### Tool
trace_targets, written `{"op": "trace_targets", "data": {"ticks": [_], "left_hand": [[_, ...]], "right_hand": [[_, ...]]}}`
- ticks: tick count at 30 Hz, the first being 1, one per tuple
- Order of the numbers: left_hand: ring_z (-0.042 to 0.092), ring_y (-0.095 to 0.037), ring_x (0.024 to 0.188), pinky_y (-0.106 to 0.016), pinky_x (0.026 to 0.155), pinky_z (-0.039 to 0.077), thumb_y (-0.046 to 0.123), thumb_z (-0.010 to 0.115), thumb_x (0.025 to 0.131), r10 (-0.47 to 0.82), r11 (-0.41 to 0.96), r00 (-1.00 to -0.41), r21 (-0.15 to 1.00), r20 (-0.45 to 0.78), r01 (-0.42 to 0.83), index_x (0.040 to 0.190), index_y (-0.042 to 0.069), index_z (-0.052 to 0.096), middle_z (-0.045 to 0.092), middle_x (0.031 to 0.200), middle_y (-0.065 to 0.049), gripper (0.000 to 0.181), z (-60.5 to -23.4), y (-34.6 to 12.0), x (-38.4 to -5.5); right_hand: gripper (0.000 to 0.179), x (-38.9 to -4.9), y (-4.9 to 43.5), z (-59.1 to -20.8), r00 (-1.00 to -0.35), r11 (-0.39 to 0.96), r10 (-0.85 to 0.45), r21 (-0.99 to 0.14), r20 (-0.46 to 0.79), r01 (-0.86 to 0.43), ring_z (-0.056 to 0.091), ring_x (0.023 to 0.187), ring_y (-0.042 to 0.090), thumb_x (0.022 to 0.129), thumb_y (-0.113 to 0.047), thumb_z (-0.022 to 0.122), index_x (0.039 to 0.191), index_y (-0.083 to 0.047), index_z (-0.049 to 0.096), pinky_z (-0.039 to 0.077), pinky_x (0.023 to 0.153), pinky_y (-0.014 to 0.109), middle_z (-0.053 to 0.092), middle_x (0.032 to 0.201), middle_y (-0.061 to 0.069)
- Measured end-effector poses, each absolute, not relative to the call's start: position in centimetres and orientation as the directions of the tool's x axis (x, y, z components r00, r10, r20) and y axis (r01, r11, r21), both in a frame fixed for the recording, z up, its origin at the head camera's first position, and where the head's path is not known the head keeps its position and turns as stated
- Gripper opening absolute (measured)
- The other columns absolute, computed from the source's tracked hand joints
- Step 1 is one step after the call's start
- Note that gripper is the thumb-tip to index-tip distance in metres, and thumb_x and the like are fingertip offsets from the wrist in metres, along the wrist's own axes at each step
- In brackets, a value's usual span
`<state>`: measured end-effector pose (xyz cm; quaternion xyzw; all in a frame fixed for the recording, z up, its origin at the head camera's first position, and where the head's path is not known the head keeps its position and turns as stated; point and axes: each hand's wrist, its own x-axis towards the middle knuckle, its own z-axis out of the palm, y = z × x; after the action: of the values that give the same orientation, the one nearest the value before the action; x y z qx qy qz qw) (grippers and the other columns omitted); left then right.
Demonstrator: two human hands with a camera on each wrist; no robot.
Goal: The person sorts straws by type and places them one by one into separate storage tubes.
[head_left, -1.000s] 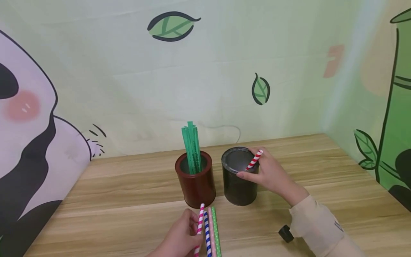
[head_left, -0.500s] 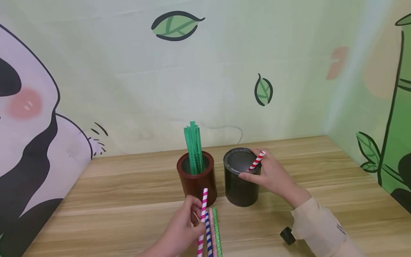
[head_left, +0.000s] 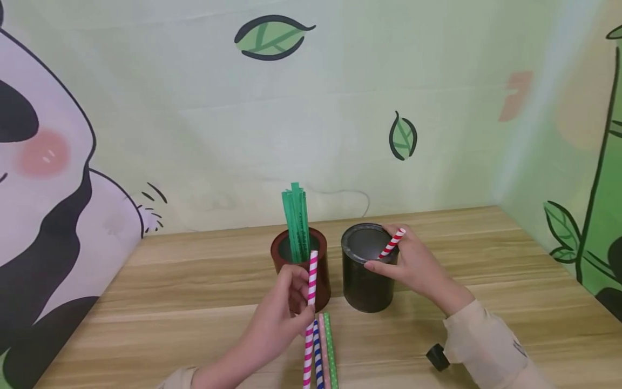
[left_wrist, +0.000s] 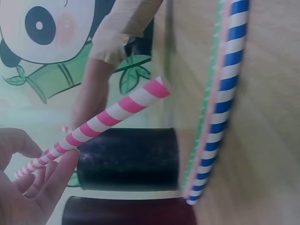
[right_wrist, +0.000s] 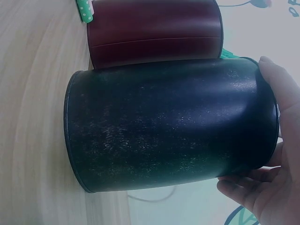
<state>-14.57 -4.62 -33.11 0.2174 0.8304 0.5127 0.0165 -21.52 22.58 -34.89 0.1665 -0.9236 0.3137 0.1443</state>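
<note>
The left hand (head_left: pixel 277 308) pinches a pink-striped straw (head_left: pixel 312 278), its long axis six to twelve o'clock. At that hand's two o'clock stands the black cup (head_left: pixel 367 287), the right hand (head_left: pixel 414 266) nearer, gripping its rim.

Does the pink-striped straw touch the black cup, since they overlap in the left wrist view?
Apart: the head view shows a plain gap between the pink-striped straw and the black cup.

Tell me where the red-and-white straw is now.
In the head view, the red-and-white straw leans inside the black cup, right of the brown cup, by the right hand.
</note>
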Motion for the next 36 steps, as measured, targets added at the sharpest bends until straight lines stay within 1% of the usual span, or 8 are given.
{"op": "trace_targets", "data": {"ticks": [8,14,18,22,30,33,36], "left_hand": [[0.053,-0.014,0.072,-0.021,0.057,0.051,-0.008,0.060,0.084,0.369,0.364,-0.868,0.808,0.331,0.463,0.117,0.009,0.043,0.053,0.093,-0.011,0.040,-31.4,-3.8,-15.5],[0.054,-0.013,0.072,-0.019,0.059,0.052,-0.007,0.064,0.083,0.347,0.372,-0.825,0.742,0.445,0.557,0.118,0.008,0.044,0.057,0.090,-0.009,0.043,-30.4,-3.1,-16.5],[0.054,-0.013,0.073,-0.018,0.059,0.053,-0.005,0.067,0.083,0.335,0.381,-0.777,0.677,0.534,0.629,0.120,0.006,0.043,0.058,0.091,-0.008,0.046,-29.5,-2.6,-17.4],[0.055,-0.014,0.073,-0.018,0.056,0.052,-0.002,0.067,0.084,0.325,0.389,-0.731,0.620,0.600,0.682,0.122,0.005,0.041,0.060,0.091,-0.009,0.046,-28.8,-2.1,-18.1],[0.059,-0.017,0.078,-0.018,0.063,0.055,-0.002,0.063,0.087,0.289,0.385,-0.629,0.514,0.721,0.766,0.125,0.005,0.038,0.059,0.092,-0.012,0.047,-27.5,-0.9,-19.6],[0.060,-0.019,0.080,-0.020,0.063,0.057,-0.003,0.062,0.087,0.260,0.377,-0.587,0.479,0.767,0.793,0.125,0.003,0.037,0.058,0.092,-0.013,0.045,-27.0,-0.4,-20.1],[0.061,-0.020,0.080,-0.023,0.063,0.058,-0.001,0.061,0.088,0.217,0.368,-0.557,0.461,0.801,0.807,0.124,0.002,0.038,0.058,0.092,-0.014,0.043,-26.4,0.0,-20.5]], "right_hand": [[0.075,-21.6,22.6,-35.0,-0.899,0.742,-0.220,-0.533,0.379,-0.406,0.052,0.115,0.030,0.079,-0.043,0.075,0.135,0.001,0.049,0.048,0.096,0.049,0.053,0.128,0.018],[0.077,-21.5,22.6,-34.9,-0.903,0.749,-0.212,-0.531,0.373,-0.395,0.052,0.116,0.031,0.079,-0.044,0.075,0.136,0.002,0.048,0.048,0.096,0.050,0.052,0.129,0.018],[0.078,-21.4,22.5,-34.8,-0.907,0.751,-0.207,-0.534,0.366,-0.388,0.052,0.116,0.031,0.079,-0.044,0.075,0.136,0.001,0.048,0.049,0.096,0.051,0.052,0.130,0.018],[0.078,-21.3,22.5,-34.8,-0.911,0.753,-0.204,-0.537,0.358,-0.379,0.052,0.116,0.032,0.079,-0.046,0.074,0.136,0.000,0.048,0.049,0.095,0.051,0.051,0.131,0.018],[0.075,-21.4,22.4,-34.8,-0.903,0.749,-0.210,-0.533,0.375,-0.395,0.053,0.115,0.032,0.079,-0.043,0.076,0.134,0.000,0.049,0.049,0.094,0.051,0.053,0.129,0.019],[0.074,-21.4,22.4,-34.8,-0.902,0.748,-0.209,-0.533,0.377,-0.396,0.053,0.115,0.033,0.078,-0.042,0.076,0.134,0.000,0.050,0.049,0.094,0.051,0.053,0.129,0.019],[0.075,-21.4,22.3,-34.8,-0.904,0.747,-0.207,-0.537,0.374,-0.393,0.054,0.114,0.033,0.078,-0.043,0.076,0.134,0.000,0.050,0.050,0.094,0.051,0.053,0.129,0.019]]}}
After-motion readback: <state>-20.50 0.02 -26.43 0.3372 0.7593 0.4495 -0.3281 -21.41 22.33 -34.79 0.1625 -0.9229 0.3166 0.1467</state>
